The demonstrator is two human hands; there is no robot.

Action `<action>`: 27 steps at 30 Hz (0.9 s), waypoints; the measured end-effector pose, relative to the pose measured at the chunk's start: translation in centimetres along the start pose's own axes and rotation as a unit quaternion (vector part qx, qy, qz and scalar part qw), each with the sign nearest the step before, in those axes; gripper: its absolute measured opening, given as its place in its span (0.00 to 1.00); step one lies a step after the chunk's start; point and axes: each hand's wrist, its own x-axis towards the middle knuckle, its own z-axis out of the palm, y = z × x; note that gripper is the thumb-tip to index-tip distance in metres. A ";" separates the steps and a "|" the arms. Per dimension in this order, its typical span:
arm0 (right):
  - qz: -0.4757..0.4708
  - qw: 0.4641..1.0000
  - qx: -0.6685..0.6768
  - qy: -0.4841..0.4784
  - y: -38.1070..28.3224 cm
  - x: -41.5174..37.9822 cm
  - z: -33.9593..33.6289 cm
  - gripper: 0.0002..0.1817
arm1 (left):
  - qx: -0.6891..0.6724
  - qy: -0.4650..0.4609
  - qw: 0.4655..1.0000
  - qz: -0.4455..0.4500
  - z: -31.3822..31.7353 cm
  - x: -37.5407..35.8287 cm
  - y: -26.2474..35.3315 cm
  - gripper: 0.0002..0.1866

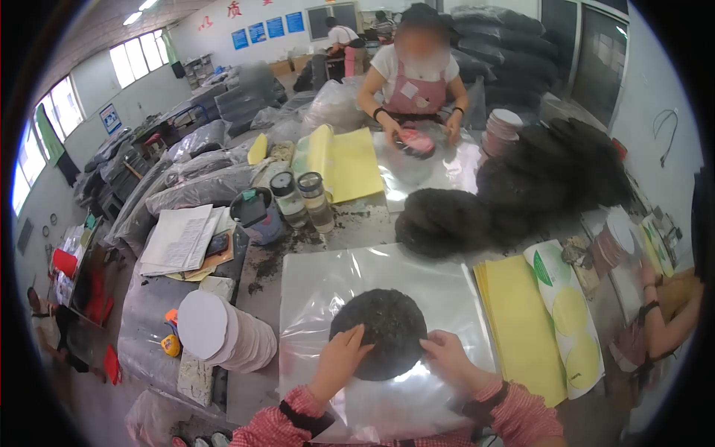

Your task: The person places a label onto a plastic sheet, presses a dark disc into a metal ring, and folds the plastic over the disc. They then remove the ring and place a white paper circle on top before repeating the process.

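Observation:
A dark, round, rough-textured disc (383, 328) lies on a stack of clear plastic sheets (305, 298) in front of me. My left hand (344, 359) rests on the disc's lower left edge, with thumb and fingers closed on it. At the right edge, the fingers of my right hand (450, 357) are pinched together on the rim. Left of the sheets stands a leaning stack of white round discs (223, 331). Yellow sheets (518, 320) and a printed sheet with green and yellow circles (570, 320) lie to the right.
Dark discs (447, 220) are piled beyond the sheets. Two clear jars (316, 201) and a bucket (257, 216) stand at the back left, near papers (179, 238). Across the table a co-worker (421, 74) handles a pink-and-dark item; another person's arm (663, 320) shows at right.

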 end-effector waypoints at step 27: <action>-0.394 0.813 -0.429 0.002 -2.9 -5.1 6.3 0.21 | -0.141 -0.083 0.985 -0.047 -3.8 -3.2 2.0 0.20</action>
